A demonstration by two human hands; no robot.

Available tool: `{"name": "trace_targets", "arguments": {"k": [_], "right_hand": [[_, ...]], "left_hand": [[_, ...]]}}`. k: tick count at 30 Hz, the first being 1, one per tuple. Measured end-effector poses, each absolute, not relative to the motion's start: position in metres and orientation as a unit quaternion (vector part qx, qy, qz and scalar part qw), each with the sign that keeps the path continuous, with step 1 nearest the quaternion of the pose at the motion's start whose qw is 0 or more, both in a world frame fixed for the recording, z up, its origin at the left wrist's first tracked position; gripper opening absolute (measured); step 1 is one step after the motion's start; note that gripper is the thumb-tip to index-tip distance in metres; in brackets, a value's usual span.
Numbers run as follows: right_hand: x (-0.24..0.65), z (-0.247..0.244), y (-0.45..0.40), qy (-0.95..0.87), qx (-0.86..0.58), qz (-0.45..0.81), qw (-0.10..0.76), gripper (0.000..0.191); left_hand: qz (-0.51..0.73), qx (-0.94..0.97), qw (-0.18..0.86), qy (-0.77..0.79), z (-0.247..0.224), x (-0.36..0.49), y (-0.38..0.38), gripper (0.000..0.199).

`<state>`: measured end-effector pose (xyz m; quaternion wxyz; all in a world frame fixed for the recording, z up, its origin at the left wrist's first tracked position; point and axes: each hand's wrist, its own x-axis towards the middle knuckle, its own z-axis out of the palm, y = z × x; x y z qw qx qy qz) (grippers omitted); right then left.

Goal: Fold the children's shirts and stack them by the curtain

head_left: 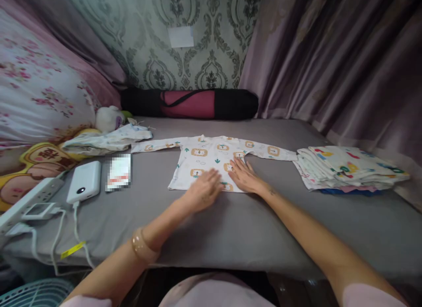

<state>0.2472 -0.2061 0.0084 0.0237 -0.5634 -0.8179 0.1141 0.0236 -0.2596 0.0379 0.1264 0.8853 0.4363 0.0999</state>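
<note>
A small white long-sleeved shirt [211, 159] with orange animal prints and green leaves lies spread on the grey sheet, both sleeves stretched out sideways. Over its lower middle is my left hand [206, 189], slightly blurred, fingers extended and pointing right. My right hand [244, 175] rests flat on the shirt's lower right part, fingers apart. Neither hand grips the cloth. Close to the right sleeve's cuff sits a stack of folded clothes [352, 166]. The left sleeve reaches toward a crumpled light garment [108, 140].
A white power bank [84, 181] and a power strip [29, 201] with cables lie at left, near a pixelated card [118, 173]. Yellow cartoon cushions [39, 166] and a white plush toy [108, 118] are behind them. A black and maroon rolled bag [189, 104] lies along the wall.
</note>
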Motion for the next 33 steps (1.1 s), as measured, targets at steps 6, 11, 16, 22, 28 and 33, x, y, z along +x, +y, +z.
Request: {"name": "trace_targets", "arguments": {"k": [6,11,16,22,28,33], "right_hand": [[0.257,0.012,-0.243,-0.837,-0.533,0.12,0.044,0.062],[0.268,0.019,-0.275,-0.852,-0.506,0.11,0.077,0.054],[0.287,0.029,-0.311,-0.852,-0.498,0.141,0.078,0.054],[0.325,0.056,-0.312,-0.823,-0.484,0.286,0.085,0.042],[0.377,0.054,-0.243,-0.663,-0.654,0.297,0.211,0.035],[0.401,0.047,-0.19,-0.602,-0.784,0.045,0.146,0.032]], "left_hand": [[0.018,0.805,0.064,0.59,0.004,-0.051,-0.227,0.062],[0.015,0.803,0.067,0.592,-0.001,-0.059,-0.231,0.064],[0.001,0.807,0.054,0.589,-0.001,-0.058,-0.232,0.063],[0.012,0.817,0.007,0.577,-0.015,-0.066,-0.232,0.062],[0.03,0.838,-0.036,0.544,-0.03,-0.075,-0.229,0.061],[0.013,0.839,-0.031,0.543,-0.026,-0.073,-0.23,0.063]]}}
